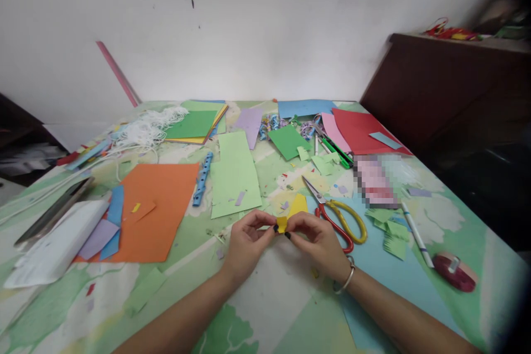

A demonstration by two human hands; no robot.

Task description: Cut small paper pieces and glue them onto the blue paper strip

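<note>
Between my two hands is a small yellow paper piece [282, 224], pinched at its left edge by my left hand [251, 239] and at its right edge by my right hand [313, 238]. A larger yellow paper [298, 204] lies just behind my right hand. Scissors [327, 204] with one red and one yellow handle rest beyond that hand, their blades pointing away to the left. Under the scissors and my right forearm spreads a light blue sheet [398, 287]. A light green sheet [234, 177] lies beyond my left hand.
Orange paper [157, 215], a blue flute-like stick [203, 180] and white string [145, 127] are on the left. Red paper [365, 130], a white marker [417, 235] and a dark red oval object [454, 272] are on the right. Green sheets [288, 141] and scraps lie farther back.
</note>
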